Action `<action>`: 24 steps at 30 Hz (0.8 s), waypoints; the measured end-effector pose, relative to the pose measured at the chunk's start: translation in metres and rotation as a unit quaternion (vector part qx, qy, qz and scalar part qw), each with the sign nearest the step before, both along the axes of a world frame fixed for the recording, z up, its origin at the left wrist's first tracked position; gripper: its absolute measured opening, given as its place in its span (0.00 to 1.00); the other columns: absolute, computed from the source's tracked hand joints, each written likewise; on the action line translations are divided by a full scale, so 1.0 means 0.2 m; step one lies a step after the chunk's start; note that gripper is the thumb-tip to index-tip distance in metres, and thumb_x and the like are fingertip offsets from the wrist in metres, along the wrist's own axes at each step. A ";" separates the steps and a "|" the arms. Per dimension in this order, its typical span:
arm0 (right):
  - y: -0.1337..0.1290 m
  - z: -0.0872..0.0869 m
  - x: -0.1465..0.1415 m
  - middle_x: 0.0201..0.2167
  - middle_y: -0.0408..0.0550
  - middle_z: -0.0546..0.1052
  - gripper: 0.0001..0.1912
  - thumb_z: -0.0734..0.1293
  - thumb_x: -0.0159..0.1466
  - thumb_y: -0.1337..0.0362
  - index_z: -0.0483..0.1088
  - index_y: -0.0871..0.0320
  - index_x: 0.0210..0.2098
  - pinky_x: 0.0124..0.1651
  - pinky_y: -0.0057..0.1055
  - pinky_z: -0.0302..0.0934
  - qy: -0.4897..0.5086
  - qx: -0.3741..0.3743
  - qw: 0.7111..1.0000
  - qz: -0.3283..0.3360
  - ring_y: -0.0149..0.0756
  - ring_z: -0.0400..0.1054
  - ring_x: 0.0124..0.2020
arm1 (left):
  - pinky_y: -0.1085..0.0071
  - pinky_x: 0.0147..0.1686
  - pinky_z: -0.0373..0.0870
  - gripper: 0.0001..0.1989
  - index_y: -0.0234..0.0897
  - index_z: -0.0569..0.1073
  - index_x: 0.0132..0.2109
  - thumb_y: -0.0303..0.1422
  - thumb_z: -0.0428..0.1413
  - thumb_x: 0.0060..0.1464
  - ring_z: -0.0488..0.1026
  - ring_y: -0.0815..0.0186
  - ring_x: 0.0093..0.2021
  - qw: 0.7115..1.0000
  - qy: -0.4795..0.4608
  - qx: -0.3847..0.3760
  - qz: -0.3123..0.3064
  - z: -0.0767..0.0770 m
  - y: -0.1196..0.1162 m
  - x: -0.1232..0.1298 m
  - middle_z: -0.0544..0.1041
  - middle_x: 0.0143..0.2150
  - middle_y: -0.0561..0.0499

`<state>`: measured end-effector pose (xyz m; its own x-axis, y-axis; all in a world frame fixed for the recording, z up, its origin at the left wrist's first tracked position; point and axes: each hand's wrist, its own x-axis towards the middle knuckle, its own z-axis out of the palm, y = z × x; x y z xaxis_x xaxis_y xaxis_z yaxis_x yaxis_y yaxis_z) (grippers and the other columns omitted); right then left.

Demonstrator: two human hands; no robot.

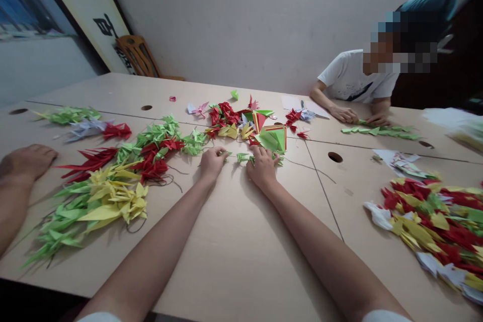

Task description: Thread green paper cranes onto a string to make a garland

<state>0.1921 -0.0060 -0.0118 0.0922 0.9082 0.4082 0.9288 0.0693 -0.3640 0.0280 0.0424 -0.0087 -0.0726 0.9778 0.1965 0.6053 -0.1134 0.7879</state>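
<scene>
My left hand (212, 163) and my right hand (263, 167) rest on the pale wooden table (241, 241), fingers pinched on a short thread of small green paper cranes (243, 158). The dark thread (309, 168) trails off to the right of my right hand. Just beyond my fingers lies a heap of red, yellow and green folded paper (245, 128), with large green-and-red sheets (272, 137) at its front. A long mass of red, yellow and green paper cranes (109, 186) lies left of my left hand.
A co-worker in a white T-shirt (354, 78) sits across the table, both hands on a green crane string (381, 132). Another person's hand (30, 162) rests at the left edge. A large pile of cranes (430, 221) lies at the right, with a wooden chair (138, 56) behind the table.
</scene>
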 end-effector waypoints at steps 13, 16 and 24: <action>0.00 0.00 0.00 0.51 0.53 0.70 0.11 0.59 0.64 0.66 0.74 0.54 0.39 0.57 0.52 0.39 -0.042 -0.042 0.998 -0.011 0.47 0.56 0.53 | 0.65 0.47 0.66 0.11 0.36 0.79 0.44 0.31 0.58 0.53 0.71 0.58 0.45 0.989 0.118 0.081 0.023 0.00 -0.02 0.00 0.76 0.42 0.44; 0.01 0.00 0.00 0.50 0.54 0.70 0.12 0.59 0.65 0.67 0.74 0.54 0.39 0.57 0.51 0.40 -0.042 -0.047 0.998 -0.001 0.48 0.56 0.53 | 0.64 0.52 0.65 0.17 0.38 0.77 0.51 0.26 0.55 0.55 0.70 0.58 0.49 0.975 0.116 0.187 -0.021 0.02 -0.04 0.02 0.73 0.45 0.44; 0.02 -0.03 0.01 0.48 0.52 0.71 0.10 0.61 0.65 0.67 0.74 0.53 0.37 0.57 0.50 0.40 -0.006 -0.009 1.000 0.019 0.46 0.58 0.51 | 0.67 0.49 0.66 0.22 0.44 0.79 0.49 0.19 0.52 0.51 0.69 0.60 0.48 0.954 0.143 0.133 -0.226 -0.01 -0.06 0.05 0.78 0.46 0.49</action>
<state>0.1934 -0.0029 -0.0182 0.0524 0.9184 0.3921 0.9302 0.0980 -0.3538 0.0373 0.0312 -0.0104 0.4384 0.8094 0.3908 0.6333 -0.5867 0.5048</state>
